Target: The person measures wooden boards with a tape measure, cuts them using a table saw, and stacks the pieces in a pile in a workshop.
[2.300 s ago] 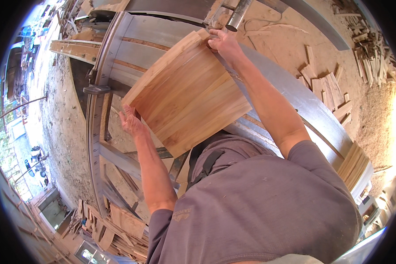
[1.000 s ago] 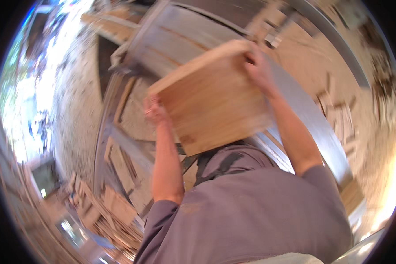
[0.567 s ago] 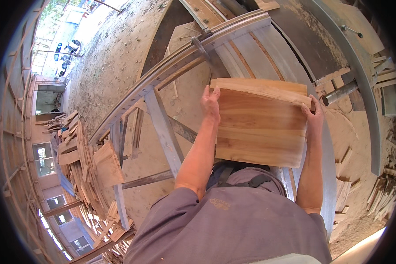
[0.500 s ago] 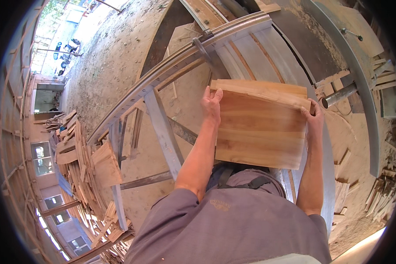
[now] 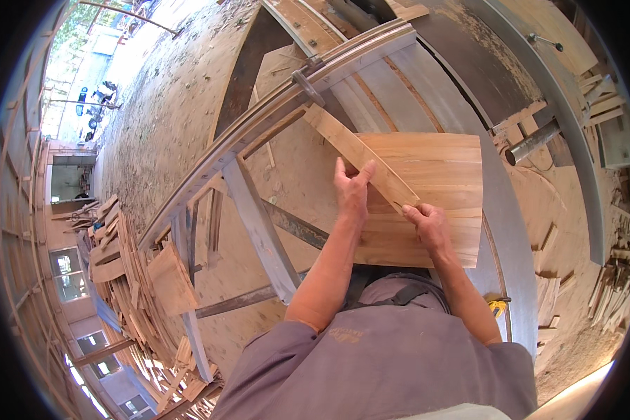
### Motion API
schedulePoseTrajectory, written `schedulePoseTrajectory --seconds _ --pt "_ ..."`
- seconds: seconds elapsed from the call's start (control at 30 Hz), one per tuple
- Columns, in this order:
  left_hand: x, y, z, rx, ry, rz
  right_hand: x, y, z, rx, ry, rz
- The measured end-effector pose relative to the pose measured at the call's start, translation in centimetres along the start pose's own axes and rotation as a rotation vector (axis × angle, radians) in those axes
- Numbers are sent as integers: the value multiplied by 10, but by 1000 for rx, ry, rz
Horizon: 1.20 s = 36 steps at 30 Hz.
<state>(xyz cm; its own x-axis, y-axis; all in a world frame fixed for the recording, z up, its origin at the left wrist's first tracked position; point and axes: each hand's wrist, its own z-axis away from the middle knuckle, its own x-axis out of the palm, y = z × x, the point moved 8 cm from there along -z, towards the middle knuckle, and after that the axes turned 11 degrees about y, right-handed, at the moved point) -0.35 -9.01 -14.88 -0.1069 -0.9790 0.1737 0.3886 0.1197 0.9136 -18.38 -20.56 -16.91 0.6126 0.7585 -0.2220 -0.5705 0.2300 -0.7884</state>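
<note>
A narrow wooden strip (image 5: 338,138) lies diagonally over a wider wooden panel (image 5: 441,168), covering part of it. My left hand (image 5: 353,189) grips the strip near its middle, the thumb on its face. At the strip's near right end, my right hand (image 5: 429,225) pinches it between thumb and fingers. Beneath, the panel rests flat on the grey metal machine table (image 5: 507,238), its near edge close to my body. The strip's far left end points toward the long fence rail (image 5: 273,115).
A yellow tape measure (image 5: 497,306) sits on the table by my right forearm. A clamp-like metal piece (image 5: 306,85) grips the rail. Wood offcuts (image 5: 129,259) pile up on the left, with more scraps (image 5: 612,297) at right. A metal pipe (image 5: 532,143) juts out beyond the table.
The panel, held up by both hands before, now lies on the table. Both hands hold the narrow strip, angled across it. My right hand has moved left and nearer; the tape measure has come into view.
</note>
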Motion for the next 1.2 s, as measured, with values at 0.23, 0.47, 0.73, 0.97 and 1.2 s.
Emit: schedulePoseTrajectory --seconds 0.23,0.47,0.73,0.97,1.2 --pt "-3 1 1 30 293 -388 2 -32 36 -260 39 150" --pt "-37 19 19 99 363 -177 -7 5 56 -341 -120 75" --pt "-90 77 -102 239 409 -260 -42 35 49 -329 -18 51" --pt "-59 84 -126 300 78 -401 -41 29 50 -460 117 108" --pt "-83 93 -114 187 419 -210 -42 21 54 -567 136 136"
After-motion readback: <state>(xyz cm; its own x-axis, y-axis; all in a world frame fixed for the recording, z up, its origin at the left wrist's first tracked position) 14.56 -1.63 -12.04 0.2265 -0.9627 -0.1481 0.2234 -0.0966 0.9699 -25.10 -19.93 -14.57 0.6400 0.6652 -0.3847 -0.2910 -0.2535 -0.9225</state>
